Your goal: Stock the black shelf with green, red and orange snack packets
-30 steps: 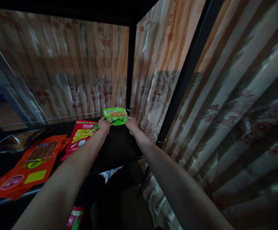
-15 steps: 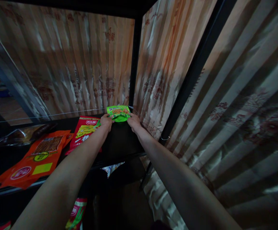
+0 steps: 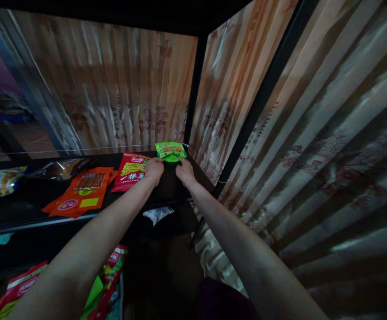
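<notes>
A bright green snack packet [image 3: 171, 149] lies at the back right corner of a black shelf [image 3: 166, 189], beside the corner post. My left hand [image 3: 154, 170] is closed, its fingers curled and the tips at the packet's near left edge. At the near right edge, my right hand [image 3: 185, 171] is likewise curled, with its fingertips against the packet. A red snack bag [image 3: 129, 171] with yellow strips printed on it lies just left of my left hand, which partly covers its right side.
Orange snack packs [image 3: 86, 191], a brown clear-wrapped packet [image 3: 61, 169] and another packet [image 3: 0, 182] lie farther left. A small white-blue packet [image 3: 158, 214] and red bags [image 3: 113, 266] are on lower levels. Black posts [image 3: 263, 89], a thin wire and pleated curtains [image 3: 140, 89] enclose the corner.
My hands have drawn slightly back toward the packet's near edge and closer together. The packet stays in the corner. The view has shifted, showing more of the shelf's left side and lower levels.
</notes>
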Action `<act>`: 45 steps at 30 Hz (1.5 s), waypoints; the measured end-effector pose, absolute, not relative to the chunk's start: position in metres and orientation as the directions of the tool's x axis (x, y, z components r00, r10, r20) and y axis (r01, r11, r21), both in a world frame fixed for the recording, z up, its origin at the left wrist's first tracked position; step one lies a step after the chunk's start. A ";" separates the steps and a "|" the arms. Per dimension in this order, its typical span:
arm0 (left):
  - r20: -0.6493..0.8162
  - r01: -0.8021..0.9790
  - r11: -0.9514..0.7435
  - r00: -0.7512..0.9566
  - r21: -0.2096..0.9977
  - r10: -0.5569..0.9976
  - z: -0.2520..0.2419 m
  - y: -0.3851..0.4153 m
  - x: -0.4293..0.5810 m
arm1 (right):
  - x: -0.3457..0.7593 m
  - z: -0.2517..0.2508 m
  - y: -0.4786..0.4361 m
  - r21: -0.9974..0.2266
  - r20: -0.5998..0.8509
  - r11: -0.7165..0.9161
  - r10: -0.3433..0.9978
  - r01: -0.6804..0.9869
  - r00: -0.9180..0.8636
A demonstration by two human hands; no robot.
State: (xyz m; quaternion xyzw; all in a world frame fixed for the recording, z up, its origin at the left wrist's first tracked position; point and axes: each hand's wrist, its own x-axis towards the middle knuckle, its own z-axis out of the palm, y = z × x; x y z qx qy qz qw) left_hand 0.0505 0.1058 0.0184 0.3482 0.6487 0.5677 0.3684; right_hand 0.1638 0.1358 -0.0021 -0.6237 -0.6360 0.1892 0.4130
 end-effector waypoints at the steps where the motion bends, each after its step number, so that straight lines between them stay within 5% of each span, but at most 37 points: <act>1: -0.085 0.025 0.109 -0.468 0.994 0.880 0.017 0.089 0.052 | 0.163 -0.002 0.127 -0.768 0.285 0.156 0.952 0.621 0.113; 6: -0.141 -0.193 0.096 -0.230 0.976 0.963 -0.005 -0.006 0.053 | 0.159 -0.015 0.070 -0.892 0.243 0.224 0.970 0.393 -0.001; 11: -0.228 -0.260 0.154 -0.281 0.953 0.932 -0.027 -0.084 0.046 | 0.146 -0.041 -0.008 -0.954 0.152 0.181 0.979 0.238 -0.135; 30: -0.386 0.020 0.407 -0.273 0.913 0.881 -0.118 -0.166 0.019 | 0.109 -0.119 -0.106 -0.693 -0.139 0.185 0.914 0.697 -0.381; 34: -0.415 0.073 0.438 -0.217 0.896 0.884 -0.128 -0.183 -0.003 | 0.102 -0.125 -0.121 -0.676 -0.194 0.180 0.892 0.714 -0.409; 45: -0.280 0.461 0.450 -0.392 0.764 0.876 -0.155 -0.191 -0.110 | 0.044 -0.153 -0.137 -0.728 -0.281 0.175 0.805 0.663 -0.522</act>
